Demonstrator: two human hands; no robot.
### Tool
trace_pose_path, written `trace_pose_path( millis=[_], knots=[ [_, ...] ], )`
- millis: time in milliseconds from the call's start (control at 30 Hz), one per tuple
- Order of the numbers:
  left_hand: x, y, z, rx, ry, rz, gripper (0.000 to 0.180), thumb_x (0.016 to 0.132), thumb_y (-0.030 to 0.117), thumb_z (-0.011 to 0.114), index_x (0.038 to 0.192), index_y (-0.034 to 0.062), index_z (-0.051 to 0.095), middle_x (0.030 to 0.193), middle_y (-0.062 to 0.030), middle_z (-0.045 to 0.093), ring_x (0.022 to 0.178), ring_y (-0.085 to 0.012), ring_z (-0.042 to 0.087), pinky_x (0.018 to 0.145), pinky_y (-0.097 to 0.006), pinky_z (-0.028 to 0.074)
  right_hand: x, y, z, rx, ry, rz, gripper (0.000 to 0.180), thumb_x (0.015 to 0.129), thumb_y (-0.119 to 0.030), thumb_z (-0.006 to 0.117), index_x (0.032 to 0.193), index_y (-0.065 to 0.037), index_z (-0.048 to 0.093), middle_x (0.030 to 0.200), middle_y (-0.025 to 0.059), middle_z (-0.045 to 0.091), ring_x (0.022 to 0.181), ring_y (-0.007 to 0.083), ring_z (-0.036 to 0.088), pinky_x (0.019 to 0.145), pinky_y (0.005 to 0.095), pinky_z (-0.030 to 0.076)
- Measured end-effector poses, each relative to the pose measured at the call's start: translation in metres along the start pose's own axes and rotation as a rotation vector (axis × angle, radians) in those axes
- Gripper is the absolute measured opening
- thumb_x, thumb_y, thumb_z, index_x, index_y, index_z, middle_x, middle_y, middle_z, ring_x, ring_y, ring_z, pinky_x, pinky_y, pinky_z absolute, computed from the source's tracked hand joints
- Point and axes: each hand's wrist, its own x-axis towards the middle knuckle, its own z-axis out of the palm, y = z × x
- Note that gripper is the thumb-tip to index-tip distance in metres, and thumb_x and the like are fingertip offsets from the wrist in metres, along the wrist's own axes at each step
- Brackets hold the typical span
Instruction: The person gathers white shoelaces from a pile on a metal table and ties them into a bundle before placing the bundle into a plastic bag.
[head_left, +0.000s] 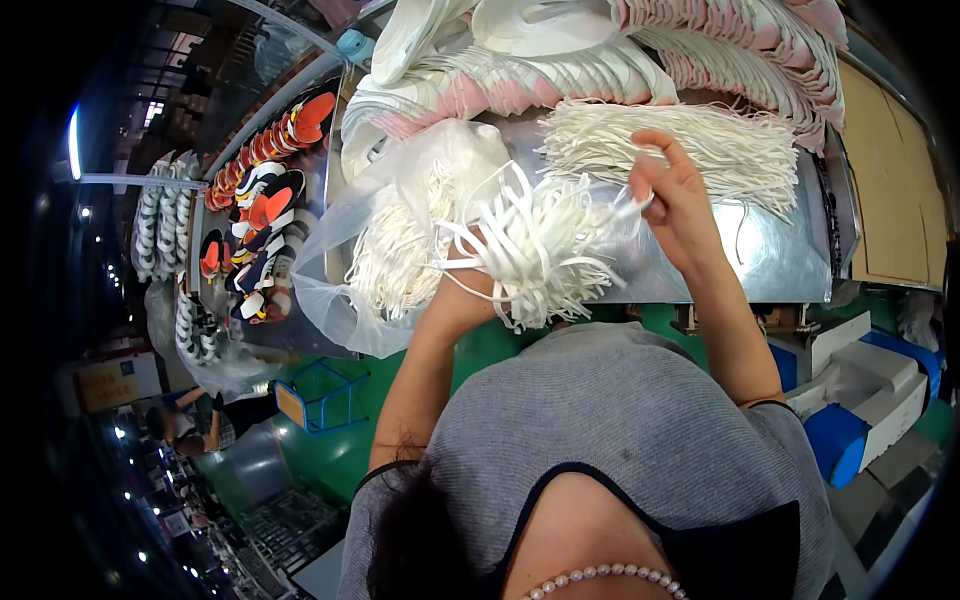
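Note:
A thick bundle of white shoelaces (545,250) is gripped in my left hand (467,297), whose fingers are mostly hidden behind the looped laces. My right hand (682,215) is raised just to the right of that bundle. Its thumb and fingertips are pinched on lace ends that stretch across from the bundle, slightly blurred. Under and beside my left wrist, more white laces (390,255) lie in a clear plastic bag (335,290). Behind my right hand a wide pile of loose white laces (600,140) is spread on the metal tabletop (735,255).
Nested rows of white and pink shoe uppers (520,85) line the table's far side. On the left is a rack of orange, black and white shoe parts (265,205). A blue stool (325,395) stands on the green floor. Blue and white bins (860,400) are at lower right.

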Motion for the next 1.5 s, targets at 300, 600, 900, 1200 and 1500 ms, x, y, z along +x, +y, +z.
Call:
trace_pose_path(
  millis=[300,600,900,1200,1500],
  knots=[
    [-0.012,-0.001,-0.007,0.279,0.046,0.06,0.058,0.07,0.032,0.068,0.121,0.0081,0.054,0.125,-0.0157,0.049,0.111,-0.0369,0.047,0.094,-0.048,0.035,0.0,-0.011,0.006,-0.207,-0.001,0.016,0.034,0.09,-0.02,0.054,0.119,-0.002,0.052,0.081,-0.0022,0.056,0.059,0.0008,0.041,0.046,0.0162,0.028],
    [-0.003,0.002,-0.009,0.177,0.169,0.006,0.033,0.065,0.018,0.071,0.094,0.0044,0.063,0.087,-0.0119,0.063,0.079,-0.0281,0.06,0.069,-0.039,0.046,0.001,0.003,0.022,-0.051,-0.155,0.129,0.017,0.084,-0.005,0.062,0.101,-0.001,0.061,0.079,-0.001,0.056,0.059,0.0024,0.044,0.048,0.0151,0.033],
    [-0.009,-0.022,0.004,0.105,0.273,-0.066,0.032,0.073,0.023,0.065,0.101,0.0056,0.064,0.097,-0.013,0.062,0.09,-0.0303,0.056,0.081,-0.041,0.041,-0.015,-0.002,0.037,-0.277,-0.248,0.02,0.021,0.085,-0.005,0.06,0.106,-0.002,0.06,0.081,-0.0018,0.057,0.063,0.003,0.049,0.051,0.0171,0.038],
    [0.006,-0.018,0.01,0.138,0.423,-0.14,0.027,0.072,0.014,0.063,0.098,0.0075,0.059,0.084,-0.0135,0.062,0.072,-0.0333,0.06,0.062,-0.041,0.047,-0.03,0.004,0.046,0.052,-0.272,0.377,0.011,0.082,-0.012,0.064,0.088,-0.004,0.058,0.074,-0.0052,0.052,0.057,0.0013,0.041,0.05,0.0147,0.029],
    [0.005,-0.044,0.025,0.42,0.476,-0.093,0.022,0.076,0.017,0.058,0.096,0.0085,0.061,0.071,-0.0144,0.059,0.058,-0.0311,0.059,0.049,-0.044,0.046,-0.062,0.008,0.045,-0.423,-0.543,0.612,0.008,0.085,-0.01,0.062,0.088,-0.003,0.061,0.069,-0.0043,0.053,0.061,0.0029,0.044,0.056,0.0178,0.035]
  ],
)
